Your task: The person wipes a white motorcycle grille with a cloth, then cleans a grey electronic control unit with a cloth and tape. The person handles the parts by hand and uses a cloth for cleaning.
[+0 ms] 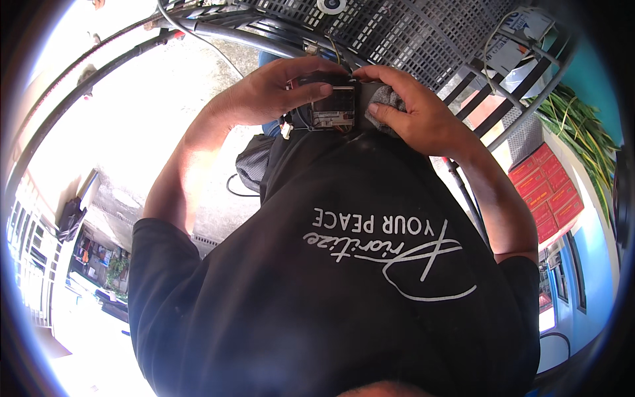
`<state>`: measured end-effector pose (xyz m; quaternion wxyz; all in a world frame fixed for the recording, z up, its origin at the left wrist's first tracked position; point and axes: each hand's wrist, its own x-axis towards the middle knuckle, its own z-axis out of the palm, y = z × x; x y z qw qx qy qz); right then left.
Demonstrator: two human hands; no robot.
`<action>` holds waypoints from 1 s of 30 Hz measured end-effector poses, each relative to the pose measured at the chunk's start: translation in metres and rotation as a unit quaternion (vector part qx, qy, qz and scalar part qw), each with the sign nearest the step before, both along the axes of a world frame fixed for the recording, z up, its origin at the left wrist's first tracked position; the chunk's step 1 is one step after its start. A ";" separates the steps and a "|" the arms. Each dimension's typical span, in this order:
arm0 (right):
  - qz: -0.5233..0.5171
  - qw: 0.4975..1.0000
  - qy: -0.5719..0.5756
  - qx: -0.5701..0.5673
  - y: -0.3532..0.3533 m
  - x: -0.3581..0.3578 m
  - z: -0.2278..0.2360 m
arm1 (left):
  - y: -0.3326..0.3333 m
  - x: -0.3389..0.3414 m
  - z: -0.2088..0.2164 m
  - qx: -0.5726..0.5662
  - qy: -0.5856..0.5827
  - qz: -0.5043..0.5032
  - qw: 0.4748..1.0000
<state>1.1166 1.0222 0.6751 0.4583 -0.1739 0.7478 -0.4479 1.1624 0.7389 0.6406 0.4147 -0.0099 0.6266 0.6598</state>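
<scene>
Surroundings: metal railing, grating, red boxes and plants in bright daylight

A dark perforated metal grating (410, 33) spans the top, with black cables (218, 30) curving beside it. Black railing bars (493, 99) slant down the right side. Stacked red boxes (549, 192) sit just beside long green leaves (582, 126). A white carton (519, 36) lies at the upper right. The black T-shirt (331, 298) with white lettering fills the lower middle.
</scene>
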 end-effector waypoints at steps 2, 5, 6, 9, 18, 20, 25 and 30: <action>-0.014 1.000 -0.024 -0.012 -0.002 0.002 -0.005 | 0.002 0.005 0.002 -0.017 -0.010 -0.001 1.000; -0.054 0.991 -0.114 -0.034 -0.006 -0.005 -0.004 | 0.002 0.007 0.006 -0.061 0.003 -0.021 0.998; -0.073 0.985 -0.152 -0.043 -0.008 -0.010 -0.001 | 0.001 0.006 0.007 -0.068 0.033 -0.021 0.997; -0.083 0.996 -0.019 0.007 -0.011 -0.029 0.009 | -0.001 0.004 0.004 0.000 -0.010 0.022 1.000; -0.137 0.970 0.030 -0.197 -0.032 -0.021 0.003 | -0.009 0.015 -0.022 -0.054 -0.005 0.034 0.998; 0.089 0.929 0.333 -0.138 -0.035 -0.014 0.000 | -0.006 0.019 -0.024 0.012 0.050 0.074 0.996; 0.126 0.902 0.407 -0.064 -0.050 -0.002 -0.006 | -0.002 0.035 -0.027 -0.119 0.109 0.104 0.981; 0.116 0.899 0.418 -0.063 -0.050 -0.019 -0.004 | -0.004 0.031 -0.034 -0.072 -0.003 0.142 0.987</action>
